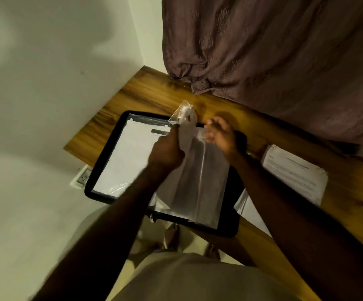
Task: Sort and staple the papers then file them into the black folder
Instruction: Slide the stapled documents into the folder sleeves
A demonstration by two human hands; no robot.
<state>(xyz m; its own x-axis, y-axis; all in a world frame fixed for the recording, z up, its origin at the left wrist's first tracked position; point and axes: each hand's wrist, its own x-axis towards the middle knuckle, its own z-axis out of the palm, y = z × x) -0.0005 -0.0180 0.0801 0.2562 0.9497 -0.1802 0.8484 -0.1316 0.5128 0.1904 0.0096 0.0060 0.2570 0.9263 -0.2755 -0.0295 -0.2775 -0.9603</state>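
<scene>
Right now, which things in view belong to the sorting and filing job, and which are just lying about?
Job: black folder, open; clear sleeve, gripped by the left hand, right hand at its top edge; filed sheet under plastic on the folder's left side; printed papers on the desk, right of the folder.
Lying about: curtain; wall socket.

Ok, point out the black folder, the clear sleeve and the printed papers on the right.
black folder (229,229): head view, its near right corner.
clear sleeve (197,181): head view, middle of the sheet.
printed papers (295,172): head view, top sheet's middle.
</scene>
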